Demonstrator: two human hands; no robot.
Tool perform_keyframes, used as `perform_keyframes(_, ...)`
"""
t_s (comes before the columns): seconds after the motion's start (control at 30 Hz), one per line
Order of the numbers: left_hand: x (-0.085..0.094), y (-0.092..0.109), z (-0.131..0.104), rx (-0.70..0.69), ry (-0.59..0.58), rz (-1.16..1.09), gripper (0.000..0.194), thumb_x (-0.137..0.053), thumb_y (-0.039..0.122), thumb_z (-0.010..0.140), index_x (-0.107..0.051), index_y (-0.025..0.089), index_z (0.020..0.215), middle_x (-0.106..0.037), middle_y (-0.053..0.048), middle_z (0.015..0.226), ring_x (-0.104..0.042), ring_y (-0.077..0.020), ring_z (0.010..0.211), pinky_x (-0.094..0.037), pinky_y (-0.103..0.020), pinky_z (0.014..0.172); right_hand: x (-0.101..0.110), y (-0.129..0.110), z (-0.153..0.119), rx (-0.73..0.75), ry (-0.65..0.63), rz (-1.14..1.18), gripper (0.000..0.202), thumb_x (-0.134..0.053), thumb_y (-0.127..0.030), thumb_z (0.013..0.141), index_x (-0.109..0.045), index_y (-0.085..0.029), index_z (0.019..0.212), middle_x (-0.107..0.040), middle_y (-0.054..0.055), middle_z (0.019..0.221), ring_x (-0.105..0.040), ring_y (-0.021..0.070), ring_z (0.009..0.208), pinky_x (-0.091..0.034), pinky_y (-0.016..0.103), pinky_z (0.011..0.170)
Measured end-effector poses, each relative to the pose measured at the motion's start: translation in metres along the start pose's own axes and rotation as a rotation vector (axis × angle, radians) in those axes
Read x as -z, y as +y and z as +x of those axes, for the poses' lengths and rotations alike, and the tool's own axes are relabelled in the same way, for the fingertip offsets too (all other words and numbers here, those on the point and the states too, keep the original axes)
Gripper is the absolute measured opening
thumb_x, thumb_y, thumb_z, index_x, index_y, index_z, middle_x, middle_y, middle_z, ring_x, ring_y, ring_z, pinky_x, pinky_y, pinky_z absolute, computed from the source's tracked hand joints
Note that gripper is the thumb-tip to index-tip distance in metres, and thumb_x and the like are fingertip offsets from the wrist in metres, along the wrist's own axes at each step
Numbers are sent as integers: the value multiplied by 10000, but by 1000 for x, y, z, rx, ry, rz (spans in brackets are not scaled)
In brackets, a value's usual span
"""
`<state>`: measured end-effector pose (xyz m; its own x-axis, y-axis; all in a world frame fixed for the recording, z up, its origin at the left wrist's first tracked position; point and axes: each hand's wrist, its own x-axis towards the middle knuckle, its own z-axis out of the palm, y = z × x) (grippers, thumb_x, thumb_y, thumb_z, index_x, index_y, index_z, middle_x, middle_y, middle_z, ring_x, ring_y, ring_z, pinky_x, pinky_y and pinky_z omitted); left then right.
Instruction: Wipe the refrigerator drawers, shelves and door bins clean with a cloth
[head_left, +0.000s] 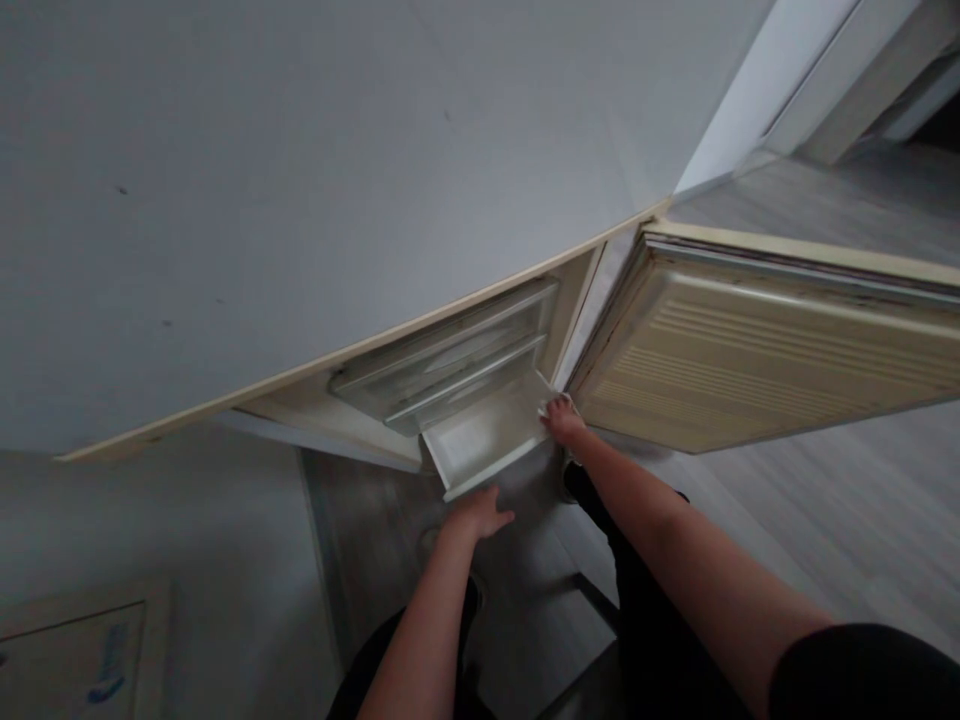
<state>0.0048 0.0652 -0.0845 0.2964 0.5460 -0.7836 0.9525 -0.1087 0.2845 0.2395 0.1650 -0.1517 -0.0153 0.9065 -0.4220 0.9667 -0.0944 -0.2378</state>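
A white freezer drawer (487, 432) juts out of the bottom of an open freezer cabinet (581, 315). My right hand (562, 420) is closed at the drawer's front right corner, with a bit of something white and crumpled, like a cloth, showing around the fingers. Just in front of the drawer's front left edge is my left hand (480, 514), its fingers apart and holding nothing; whether it touches the rim I cannot tell. Above the drawer are clear drawer fronts (450, 345).
A cream freezer door (780, 345) stands swung open on the right. The broad pale cabinet top (337, 170) spans the upper view. Below are the wood-look floor (375, 530), my legs and a dark frame (596, 600). A wall panel (75, 650) sits lower left.
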Motion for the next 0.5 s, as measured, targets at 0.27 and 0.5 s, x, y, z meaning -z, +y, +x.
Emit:
perform_keyframes(0.27,8,12,-12,-9,9,61,471,-491,468,953,-675,148,1246,-696,-161,1331,-687,-285,1192,-535,-339,964,-35,-34,-46,-223,248,106,471,-456,-252,983,-524,32,1352,-364,308,1557,-359,385,1433,-288,471,1188)
perform_keyframes(0.5,18,-7,-35,109,130,119,471,-305,307,1008,-622,149,1318,-670,-196,1361,-650,-286,1258,-501,-387,1013,-126,-148,-91,255,129,180,470,-402,-277,1008,-577,-90,1402,-330,229,1629,-131,410,1566,-124,701,1206)
